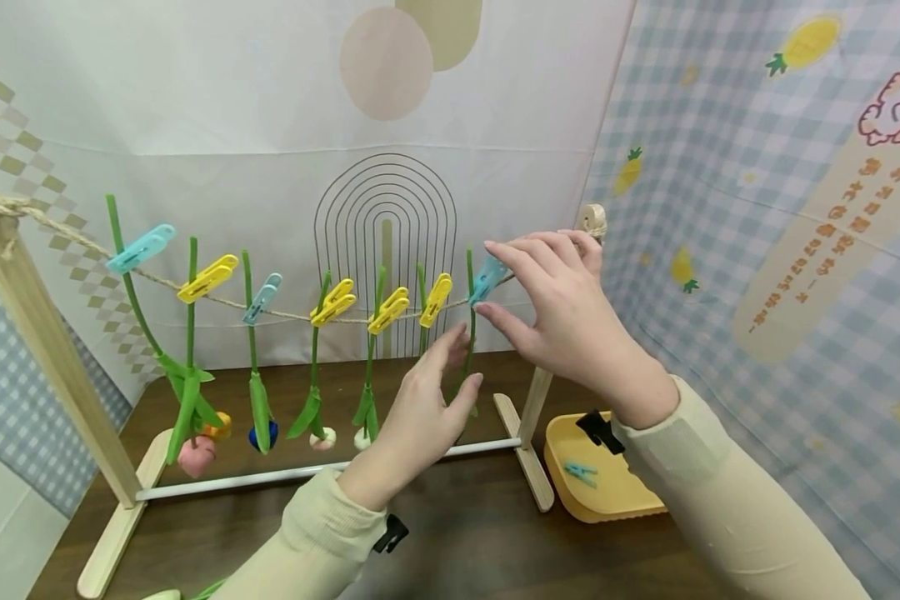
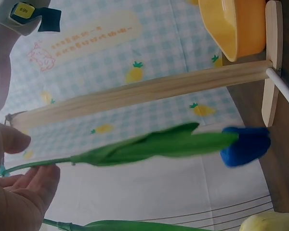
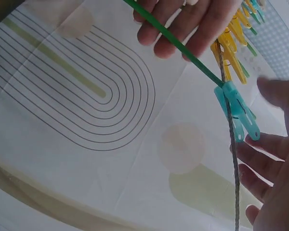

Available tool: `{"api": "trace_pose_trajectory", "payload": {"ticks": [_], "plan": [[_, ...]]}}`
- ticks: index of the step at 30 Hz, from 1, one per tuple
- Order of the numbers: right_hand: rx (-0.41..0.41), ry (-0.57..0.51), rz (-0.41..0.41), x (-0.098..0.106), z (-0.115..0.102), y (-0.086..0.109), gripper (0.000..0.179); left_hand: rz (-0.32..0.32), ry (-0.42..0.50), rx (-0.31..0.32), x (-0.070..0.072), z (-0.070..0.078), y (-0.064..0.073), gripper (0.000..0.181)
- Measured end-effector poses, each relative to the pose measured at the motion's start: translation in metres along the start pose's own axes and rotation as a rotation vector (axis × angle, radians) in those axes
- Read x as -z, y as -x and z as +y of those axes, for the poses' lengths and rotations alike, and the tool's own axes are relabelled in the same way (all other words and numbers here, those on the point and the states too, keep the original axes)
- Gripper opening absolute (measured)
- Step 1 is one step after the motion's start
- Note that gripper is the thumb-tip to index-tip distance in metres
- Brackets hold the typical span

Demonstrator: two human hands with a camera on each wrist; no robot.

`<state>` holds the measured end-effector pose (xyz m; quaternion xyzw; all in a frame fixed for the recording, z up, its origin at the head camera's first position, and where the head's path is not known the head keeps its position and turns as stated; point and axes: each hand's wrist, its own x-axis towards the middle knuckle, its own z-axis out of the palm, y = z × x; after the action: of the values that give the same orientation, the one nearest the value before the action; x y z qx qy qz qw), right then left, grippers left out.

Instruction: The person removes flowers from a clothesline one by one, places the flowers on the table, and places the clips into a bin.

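Left hand (image 1: 420, 408) and right hand (image 1: 558, 308), both released, by a blue flower (image 2: 168, 144)
Its stem (image 3: 178, 45) hangs at the left hand's one o'clock, held to a rope (image 1: 288, 316) by a blue clip (image 1: 486, 282) at the right hand's ten o'clock; beyond, at twelve o'clock, a pale curtain (image 1: 232, 100)

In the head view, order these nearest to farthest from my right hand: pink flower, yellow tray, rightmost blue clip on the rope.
1. Rightmost blue clip on the rope: beside the right hand.
2. Yellow tray: lower right.
3. Pink flower: far left.
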<state>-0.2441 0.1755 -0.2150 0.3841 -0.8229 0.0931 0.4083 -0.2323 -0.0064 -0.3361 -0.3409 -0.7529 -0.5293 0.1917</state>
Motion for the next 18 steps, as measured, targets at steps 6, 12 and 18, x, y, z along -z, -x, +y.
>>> {"api": "trace_pose_trajectory", "payload": {"ticks": [6,12,18], "plan": [[-0.015,-0.009,0.01,-0.0016,-0.0013,-0.0017,0.041,-0.007,0.037,-0.002,-0.0027,0.0016,-0.0034,0.048],[-0.044,-0.014,0.025,-0.0021,-0.003,-0.0023,0.03,-0.008,0.011,-0.014,-0.0055,0.0019,-0.0034,0.039],[-0.069,0.015,0.02,-0.0029,-0.0039,-0.0033,0.027,-0.004,-0.009,-0.023,-0.0044,0.0033,-0.0029,0.037]]}}
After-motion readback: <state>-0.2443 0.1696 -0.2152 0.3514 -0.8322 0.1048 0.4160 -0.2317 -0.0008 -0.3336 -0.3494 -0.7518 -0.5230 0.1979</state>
